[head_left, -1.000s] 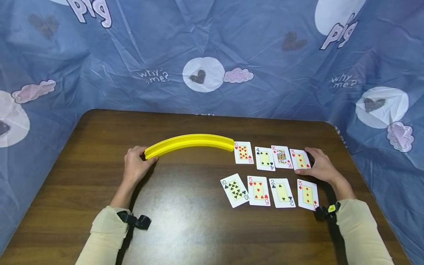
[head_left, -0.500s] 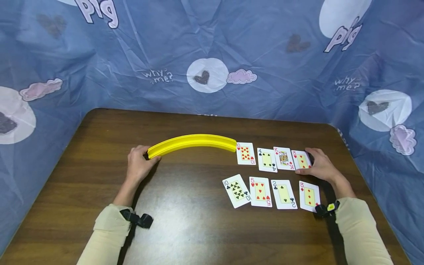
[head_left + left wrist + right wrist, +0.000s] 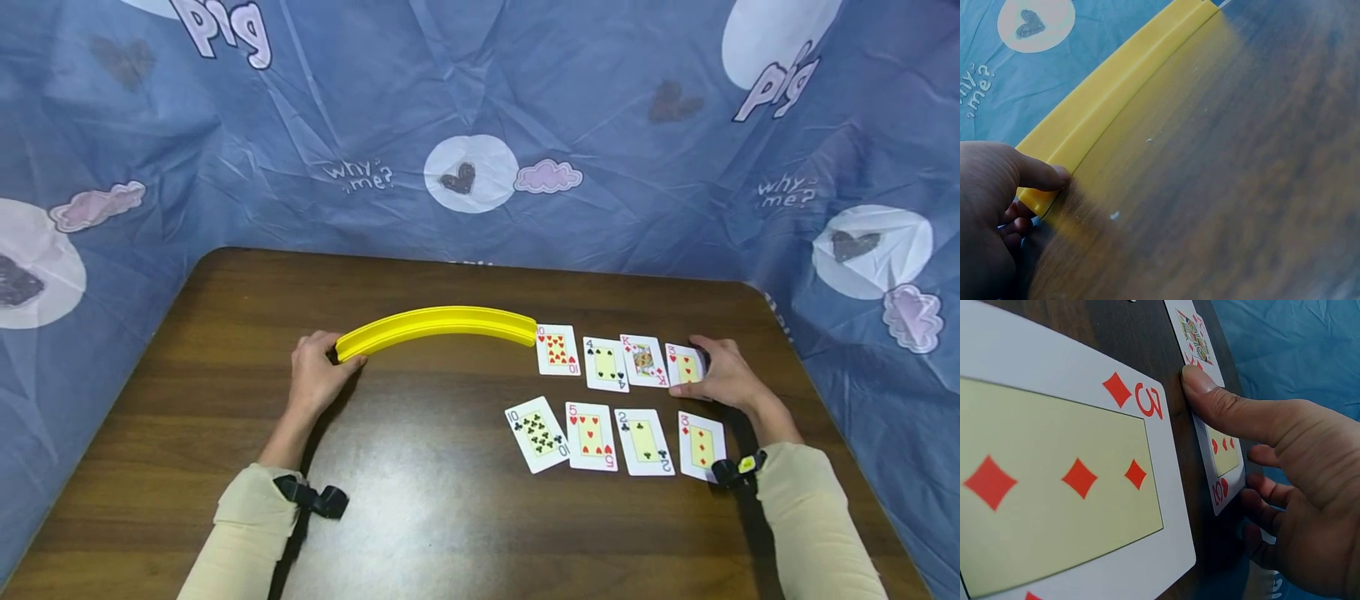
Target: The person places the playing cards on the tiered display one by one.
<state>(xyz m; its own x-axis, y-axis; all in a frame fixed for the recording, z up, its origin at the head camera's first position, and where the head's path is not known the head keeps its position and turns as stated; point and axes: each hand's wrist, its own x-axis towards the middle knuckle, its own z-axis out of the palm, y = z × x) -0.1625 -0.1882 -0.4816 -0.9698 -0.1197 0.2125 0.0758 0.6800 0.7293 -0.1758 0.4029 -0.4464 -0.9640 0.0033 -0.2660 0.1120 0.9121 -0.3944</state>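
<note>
Yellow track (image 3: 442,321), left of the other cards (image 3: 606,364), is pinched in our left hand (image 3: 315,379); our right hand (image 3: 729,377) grips the row-end three of hearts (image 3: 684,363). We seem mid-adjustment; light pressure should serve next.

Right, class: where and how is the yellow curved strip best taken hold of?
Probably pinch the yellow strip across its left end, coming from the left: it is long but slim, and its right end appears to meet the ten of hearts. The left grip pinches there, thumb on the near edge.
</note>
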